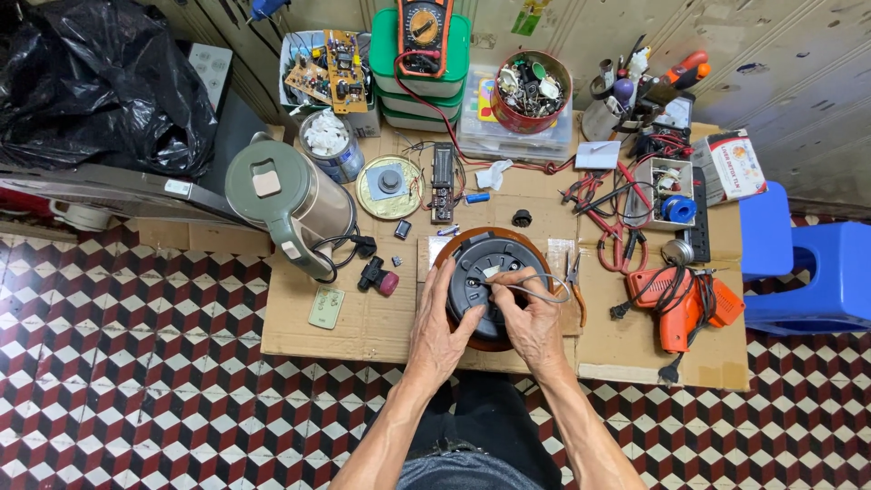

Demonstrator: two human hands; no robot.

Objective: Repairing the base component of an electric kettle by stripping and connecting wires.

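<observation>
kettle base (490,263) between both hands (490,327)

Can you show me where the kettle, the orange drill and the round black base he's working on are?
kettle (295,195), head view, on its steel body.
orange drill (676,304), head view, on its housing.
round black base (494,259), head view, on its upper face.

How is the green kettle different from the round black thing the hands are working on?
The kettle is green and shiny metal with a handle; the round black base is dark with a brownish rim. The kettle sits untouched; the left hand grips the base while the right hand holds a grey wire over it. Both rest on cardboard.
</observation>
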